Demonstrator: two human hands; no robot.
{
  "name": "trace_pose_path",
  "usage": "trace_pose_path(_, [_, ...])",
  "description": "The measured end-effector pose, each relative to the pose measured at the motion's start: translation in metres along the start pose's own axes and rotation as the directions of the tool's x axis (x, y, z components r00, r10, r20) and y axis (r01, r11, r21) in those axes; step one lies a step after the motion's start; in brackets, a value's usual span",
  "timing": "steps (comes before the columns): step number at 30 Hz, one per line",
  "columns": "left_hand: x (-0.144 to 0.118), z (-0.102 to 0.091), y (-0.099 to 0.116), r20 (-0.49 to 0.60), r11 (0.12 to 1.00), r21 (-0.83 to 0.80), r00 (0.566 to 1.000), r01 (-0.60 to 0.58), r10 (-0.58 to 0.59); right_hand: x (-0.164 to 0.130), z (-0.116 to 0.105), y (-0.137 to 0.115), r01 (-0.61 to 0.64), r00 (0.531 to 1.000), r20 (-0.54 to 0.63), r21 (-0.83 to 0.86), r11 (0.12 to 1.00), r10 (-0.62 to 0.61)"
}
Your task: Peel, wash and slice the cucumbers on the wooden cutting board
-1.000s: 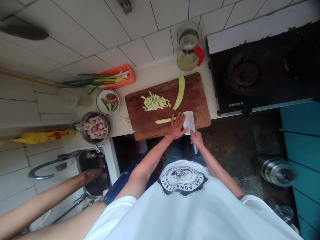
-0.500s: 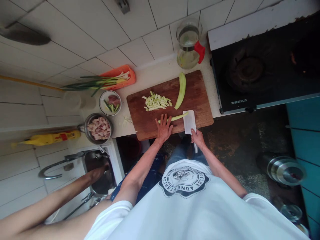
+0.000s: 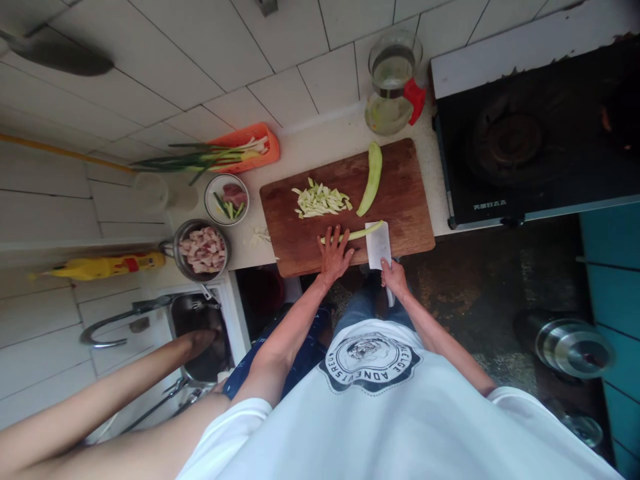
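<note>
Overhead view of a wooden cutting board (image 3: 400,200) on a pale counter. The left hand (image 3: 334,253) lies flat, fingers spread, palm down, pressing the near end of a long green vegetable strip (image 3: 361,233) that lies across the board's front edge. The right hand (image 3: 395,277) is closed around the handle of a cleaver (image 3: 379,244) (broad blade flat-side up to the camera), its far edge meeting the strip's right end. Both forearms extend forward from the torso, elbows bent. Behind lie a pile of cut slivers (image 3: 321,200) and 1 uncut piece (image 3: 372,177).
</note>
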State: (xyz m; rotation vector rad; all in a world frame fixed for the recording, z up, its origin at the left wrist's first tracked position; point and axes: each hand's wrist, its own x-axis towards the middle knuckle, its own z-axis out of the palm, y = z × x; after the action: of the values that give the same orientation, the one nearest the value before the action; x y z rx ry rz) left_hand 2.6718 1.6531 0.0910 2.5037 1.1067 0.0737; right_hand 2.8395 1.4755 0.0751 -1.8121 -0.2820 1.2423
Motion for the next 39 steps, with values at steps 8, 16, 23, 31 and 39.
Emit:
trace_pose_path(8, [-0.001,0.003,-0.001,-0.007,1.000,0.009,1.000,-0.011,0.012,-0.004,0.017,0.001,0.018,1.000,0.004,-0.013,1.000,-0.018])
trace_pose_path(16, [-0.003,0.006,0.000,-0.028,1.000,-0.006,1.000,-0.001,0.001,-0.005,0.036,0.012,0.057,0.998,0.015,-0.062,0.996,-0.056])
trace_pose_path(23, [-0.009,0.010,0.007,-0.083,0.996,-0.074,0.995,0.041,-0.047,-0.007,0.056,0.016,0.071,0.997,0.024,-0.086,0.994,-0.070])
trace_pose_path(31, [-0.017,0.011,-0.001,-0.088,0.994,-0.104,0.995,0.041,-0.050,-0.010,0.073,0.014,0.093,0.994,0.070,-0.119,0.988,-0.085])
trace_pose_path(39, [-0.034,0.011,-0.043,-0.322,0.932,-0.265,0.888,0.249,-0.329,-0.012,0.075,0.014,0.031,0.997,0.065,-0.041,0.999,-0.029])
